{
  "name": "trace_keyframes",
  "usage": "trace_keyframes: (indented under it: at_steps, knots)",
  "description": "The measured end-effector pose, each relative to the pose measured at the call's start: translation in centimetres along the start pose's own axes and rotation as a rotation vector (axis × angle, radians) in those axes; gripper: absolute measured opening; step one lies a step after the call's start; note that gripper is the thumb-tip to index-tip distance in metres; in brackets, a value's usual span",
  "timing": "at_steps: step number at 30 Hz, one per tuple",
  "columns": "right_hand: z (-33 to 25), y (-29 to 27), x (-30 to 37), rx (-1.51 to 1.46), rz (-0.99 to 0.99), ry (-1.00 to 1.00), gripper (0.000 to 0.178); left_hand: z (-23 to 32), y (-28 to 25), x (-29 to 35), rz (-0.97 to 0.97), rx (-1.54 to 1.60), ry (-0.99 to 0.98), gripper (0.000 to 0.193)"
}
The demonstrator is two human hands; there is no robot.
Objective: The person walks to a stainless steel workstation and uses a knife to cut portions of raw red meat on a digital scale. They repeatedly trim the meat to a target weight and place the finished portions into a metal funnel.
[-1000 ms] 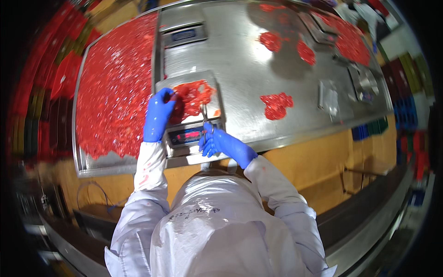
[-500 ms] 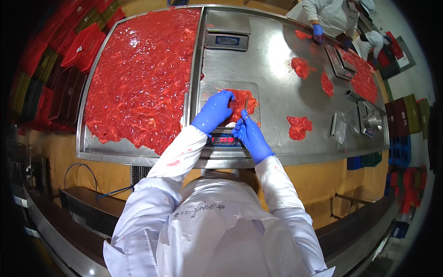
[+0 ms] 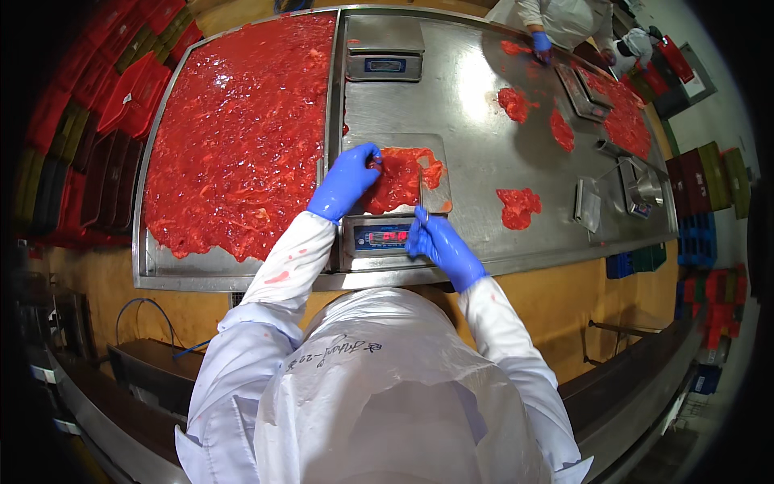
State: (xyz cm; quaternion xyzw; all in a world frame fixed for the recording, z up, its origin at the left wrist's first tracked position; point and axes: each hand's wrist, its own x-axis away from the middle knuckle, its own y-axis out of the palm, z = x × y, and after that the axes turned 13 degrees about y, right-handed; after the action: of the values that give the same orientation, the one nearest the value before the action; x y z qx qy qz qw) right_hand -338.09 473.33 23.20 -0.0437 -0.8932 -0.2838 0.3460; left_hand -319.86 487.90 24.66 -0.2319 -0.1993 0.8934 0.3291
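Note:
A scale [image 3: 385, 236] with a lit red display stands in front of me. On its steel pan [image 3: 439, 153] lies a flat slab of raw red meat [image 3: 395, 181]. At the slab's left edge is my blue-gloved left hand [image 3: 345, 184], its fingers curled and pinching the meat's edge. My right hand [image 3: 445, 248], also gloved in blue, is closed at the scale's front right. A thin, narrow tool, perhaps a small knife [image 3: 421, 194], points up from its fingers over the meat. Most of the handle is hidden in the glove.
A steel tray of raw meat [image 3: 242, 137] fills the left side. Behind stands a second scale [image 3: 384, 64]. Loose meat pieces [image 3: 518, 208] lie on the steel table [image 3: 476, 169]. At far right, a co-worker's gloved hand [image 3: 542, 44] is beside more meat. Stacked crates [image 3: 137, 93] stand left.
My left hand has moved left to the meat's edge, and the right hand has drawn slightly down and away. More of the slab and the scale's display now shows.

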Motion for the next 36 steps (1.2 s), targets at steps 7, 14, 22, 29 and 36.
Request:
trace_keyframes:
  at_steps: [7, 14, 22, 29, 36]
  knots:
    - [-0.5, -3.4, 2.1, 0.003, -0.015, 0.176, 0.043, -1.2, 0.4, 0.6, 0.123, 0.185, -0.044, 0.014]
    - [0.5, -2.7, 1.3, -0.158, -0.093, 0.224, 0.033, -0.5, 1.5, 0.9, 0.083, 0.136, -0.051, 0.015]
    - [2.4, -1.5, 1.4, 0.237, 0.0, 0.168, 0.045, -0.8, 1.7, 1.4, 0.098, 0.166, -0.055, 0.014]
    - [0.8, -2.3, -3.6, 0.016, 0.028, 0.053, 0.043, 1.4, 1.7, 1.5, 0.06, 0.147, -0.013, 0.013]
    - [-2.7, -0.4, -3.1, -0.055, -0.027, 0.096, 0.038, 0.6, 1.9, 2.0, 0.083, 0.179, -0.037, 0.012]
